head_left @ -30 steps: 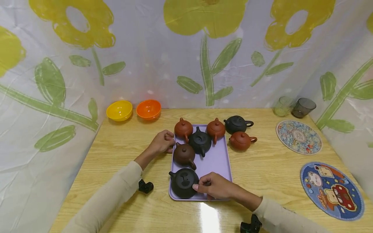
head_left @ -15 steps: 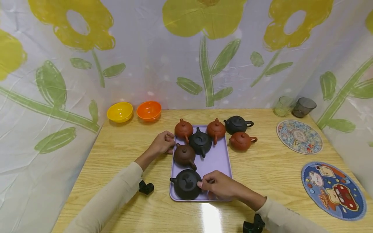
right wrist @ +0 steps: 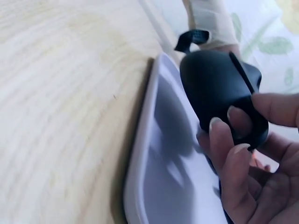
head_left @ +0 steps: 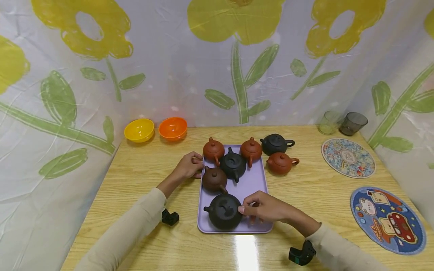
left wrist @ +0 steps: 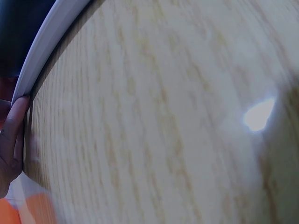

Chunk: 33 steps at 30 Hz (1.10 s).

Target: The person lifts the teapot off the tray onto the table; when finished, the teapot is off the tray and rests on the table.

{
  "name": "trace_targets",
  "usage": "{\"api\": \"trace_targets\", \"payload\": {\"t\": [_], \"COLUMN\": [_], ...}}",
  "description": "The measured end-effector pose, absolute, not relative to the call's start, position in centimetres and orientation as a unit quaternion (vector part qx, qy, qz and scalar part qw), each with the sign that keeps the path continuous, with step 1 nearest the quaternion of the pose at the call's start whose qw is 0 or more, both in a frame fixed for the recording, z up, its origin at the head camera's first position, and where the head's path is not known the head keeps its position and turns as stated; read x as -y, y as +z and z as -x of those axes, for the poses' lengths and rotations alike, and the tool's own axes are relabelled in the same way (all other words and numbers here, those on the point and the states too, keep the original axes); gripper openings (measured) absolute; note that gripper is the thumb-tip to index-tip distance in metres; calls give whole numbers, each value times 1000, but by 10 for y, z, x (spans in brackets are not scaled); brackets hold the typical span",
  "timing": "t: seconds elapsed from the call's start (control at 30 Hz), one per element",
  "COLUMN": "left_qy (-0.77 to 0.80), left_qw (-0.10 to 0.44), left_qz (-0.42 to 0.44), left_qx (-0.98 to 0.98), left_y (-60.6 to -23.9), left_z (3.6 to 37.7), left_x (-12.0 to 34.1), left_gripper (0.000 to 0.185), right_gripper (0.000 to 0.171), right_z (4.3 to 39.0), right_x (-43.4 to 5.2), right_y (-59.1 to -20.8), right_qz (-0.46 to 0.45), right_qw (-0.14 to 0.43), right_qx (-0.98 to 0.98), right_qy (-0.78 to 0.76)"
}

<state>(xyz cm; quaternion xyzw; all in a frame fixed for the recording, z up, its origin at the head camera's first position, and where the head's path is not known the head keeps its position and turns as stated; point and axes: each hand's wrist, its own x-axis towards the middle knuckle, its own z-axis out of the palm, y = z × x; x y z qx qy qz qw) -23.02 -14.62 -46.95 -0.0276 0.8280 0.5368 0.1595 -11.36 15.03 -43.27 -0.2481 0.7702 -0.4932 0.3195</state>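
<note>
My right hand (head_left: 269, 207) grips the handle of a black teapot (head_left: 224, 212) over the front part of the lilac tray (head_left: 252, 188). In the right wrist view the teapot (right wrist: 215, 88) hangs above the tray floor and casts a shadow on it. My left hand (head_left: 189, 165) pinches the tray's left rim; in the left wrist view its fingers (left wrist: 14, 123) lie against that rim. Also on the tray are a dark brown teapot (head_left: 214, 180), another black teapot (head_left: 233, 165) and two red-brown teapots (head_left: 213, 149), (head_left: 251, 149) at the back corners.
Right of the tray stand a black teapot (head_left: 273, 144) and a red-brown teapot (head_left: 280, 163). Yellow (head_left: 139, 130) and orange (head_left: 173, 129) bowls sit back left. Two cups (head_left: 352, 124) and two round mats (head_left: 348, 158), (head_left: 388, 221) lie to the right. A flowered curtain (head_left: 162, 75) closes the back.
My right hand has moved right and slightly away from me with the black teapot, which has risen off the tray's front left corner. The left hand has kept its place on the rim.
</note>
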Motion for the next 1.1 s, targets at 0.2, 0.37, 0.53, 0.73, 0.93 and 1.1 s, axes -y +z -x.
{"api": "trace_targets", "payload": {"t": [0.2, 0.37, 0.53, 0.73, 0.93, 1.1], "left_qy": [534, 534, 536, 537, 533, 535], "left_qw": [162, 162, 163, 164, 166, 167], "left_qz": [33, 31, 33, 36, 37, 37], "left_qx": [-829, -829, -827, -827, -829, -827], "left_y": [-468, -468, -469, -469, -467, -468], "left_z": [230, 230, 231, 231, 230, 231], "left_x": [146, 145, 145, 146, 146, 147], "left_gripper": [30, 30, 29, 30, 30, 30], "right_gripper": [28, 26, 26, 27, 25, 23], "right_z": [121, 129, 137, 146, 154, 161], "right_x": [-168, -185, -201, -220, -241, -257], "right_y": [-431, -428, -422, -415, -415, -418], "right_qz": [271, 293, 298, 297, 313, 327], "right_qw": [332, 327, 325, 319, 315, 307], "right_qx": [-762, -760, -758, -770, -765, -760], "right_qy": [-484, -479, -480, -466, -467, -470]}}
